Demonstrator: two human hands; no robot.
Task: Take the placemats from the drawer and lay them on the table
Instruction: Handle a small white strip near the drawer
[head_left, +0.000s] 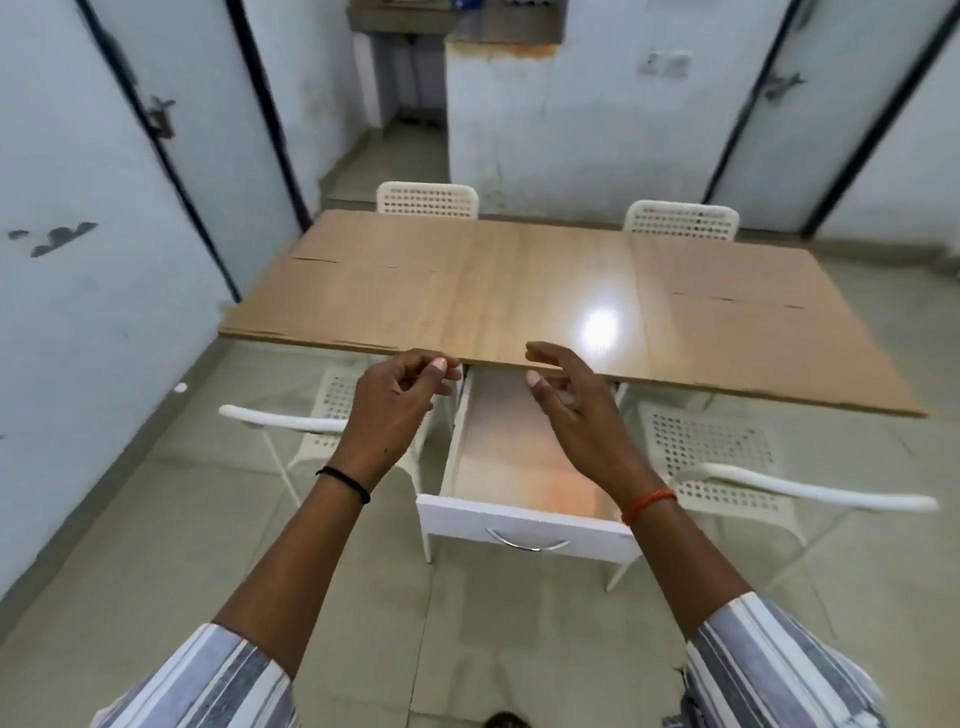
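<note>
Over the pulled-out drawer, just under the near edge of the table, both hands hovering and holding nothing. Left hand loosely curled, thumb close to forefinger but clamped on nothing; right hand with fingers apart, palm turned inward.

Best done by lowering both hands straight into the drawer, clear of the table edge overhead. Slide fingertips under the far and near edges of the stack, lift it level, then draw it back toward the body before raising it, so as not to catch the tabletop. Worth keeping the drawer from being knocked shut by the wrists.

Placemats probably the flat, pale layer covering the drawer floor, tinted orange toward the front; blurred, so no telling how many or of what material. Likely thin and floppy, hence the two-handed grip. None on the table yet.
</note>
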